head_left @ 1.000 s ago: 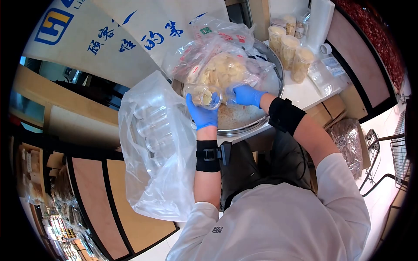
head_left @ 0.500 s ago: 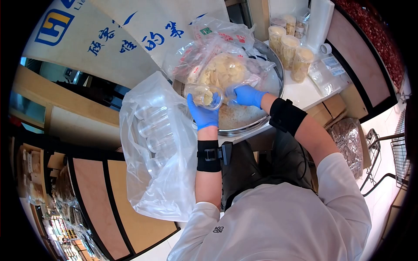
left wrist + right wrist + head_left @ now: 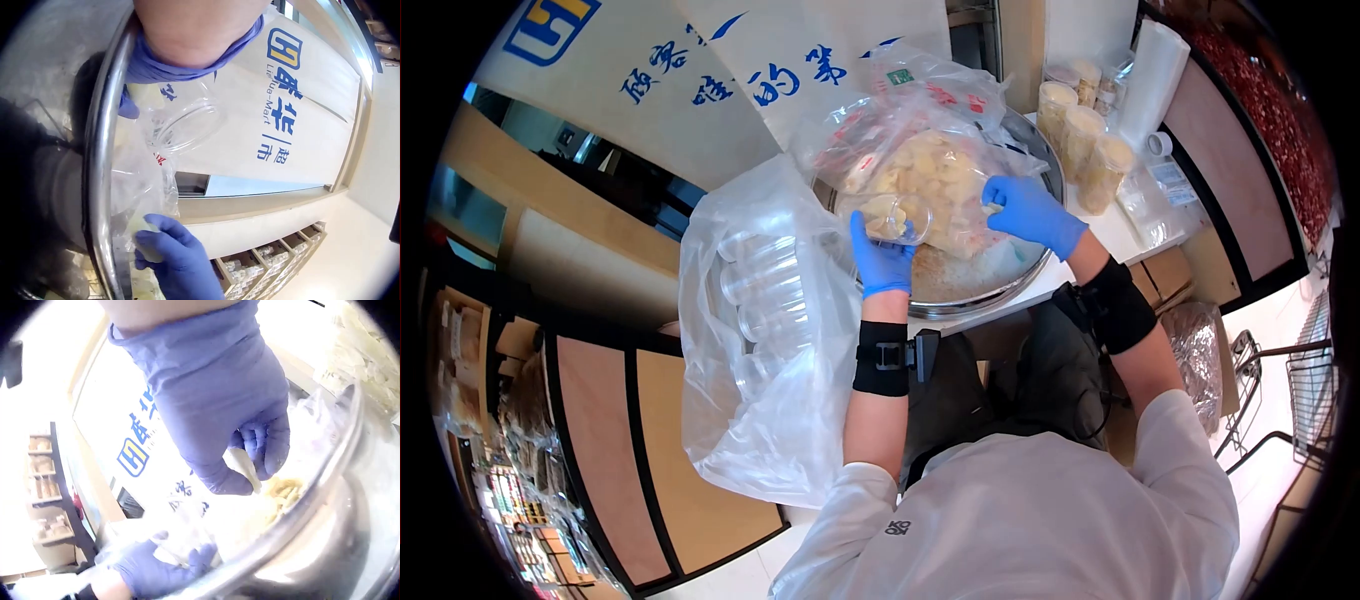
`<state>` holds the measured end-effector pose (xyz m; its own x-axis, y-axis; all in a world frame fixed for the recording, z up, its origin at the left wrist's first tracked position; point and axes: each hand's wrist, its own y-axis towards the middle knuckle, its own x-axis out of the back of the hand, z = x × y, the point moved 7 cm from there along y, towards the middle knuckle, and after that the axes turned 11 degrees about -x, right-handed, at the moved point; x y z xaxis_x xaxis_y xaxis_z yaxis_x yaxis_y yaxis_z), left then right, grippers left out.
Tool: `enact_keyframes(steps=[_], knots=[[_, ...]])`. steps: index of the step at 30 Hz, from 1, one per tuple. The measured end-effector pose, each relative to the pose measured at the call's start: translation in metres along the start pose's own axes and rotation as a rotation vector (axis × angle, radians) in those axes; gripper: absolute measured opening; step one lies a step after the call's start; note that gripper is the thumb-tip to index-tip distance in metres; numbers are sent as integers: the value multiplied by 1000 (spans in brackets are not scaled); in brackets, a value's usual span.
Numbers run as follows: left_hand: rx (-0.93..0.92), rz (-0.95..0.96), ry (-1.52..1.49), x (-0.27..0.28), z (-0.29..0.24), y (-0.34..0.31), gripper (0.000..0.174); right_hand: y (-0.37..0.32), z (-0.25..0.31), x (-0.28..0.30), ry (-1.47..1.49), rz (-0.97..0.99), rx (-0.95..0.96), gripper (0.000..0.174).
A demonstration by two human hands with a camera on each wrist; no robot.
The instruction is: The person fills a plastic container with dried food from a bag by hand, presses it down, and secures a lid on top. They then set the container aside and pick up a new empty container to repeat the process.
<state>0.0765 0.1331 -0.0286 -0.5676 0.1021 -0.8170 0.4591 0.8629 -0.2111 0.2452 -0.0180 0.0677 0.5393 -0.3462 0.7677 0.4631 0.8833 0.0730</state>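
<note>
My blue-gloved left hand [image 3: 884, 265] grips a clear plastic jar [image 3: 929, 222] from below and beside it. Pale yellow slices [image 3: 887, 214] lie inside the jar, whose round mouth tilts toward the right. To its right, my gloved right hand [image 3: 1035, 215] pinches a thin pale slice [image 3: 248, 470] between thumb and fingers. Behind both hands, a heap of the same slices [image 3: 930, 165] sits in an opened clear bag [image 3: 945, 97] with red print. The bag rests in a wide metal basin [image 3: 975, 306].
On the left stands a big translucent bag [image 3: 770, 440] of stacked clear jars [image 3: 765, 285]. Several filled jars [image 3: 1106, 170] line the white counter at right, near a plastic roll [image 3: 1155, 80] and a tape roll [image 3: 1160, 144]. A printed white panel [image 3: 700, 60] rises behind.
The right hand has come away from the bag's near side, moving right with a slice in its fingers. The left hand keeps hold of the jar; the head view has shifted slightly.
</note>
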Motion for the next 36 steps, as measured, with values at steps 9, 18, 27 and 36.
enact_keyframes(steps=[9, 18, 27, 36], knots=[[69, 25, 34, -12, 2, -11, 60, 13, 65, -32, 485, -28, 63, 28], [58, 50, 77, -12, 3, -10, 64, 10, 64, -50, 414, -247, 20, 22], [34, 87, 126, -15, 3, -8, 66, 18, 77, -58, 202, -251, 224, 13], [33, 96, 139, -22, -1, -21, 65, 6, 89, -55, -196, -38, 432, 20]])
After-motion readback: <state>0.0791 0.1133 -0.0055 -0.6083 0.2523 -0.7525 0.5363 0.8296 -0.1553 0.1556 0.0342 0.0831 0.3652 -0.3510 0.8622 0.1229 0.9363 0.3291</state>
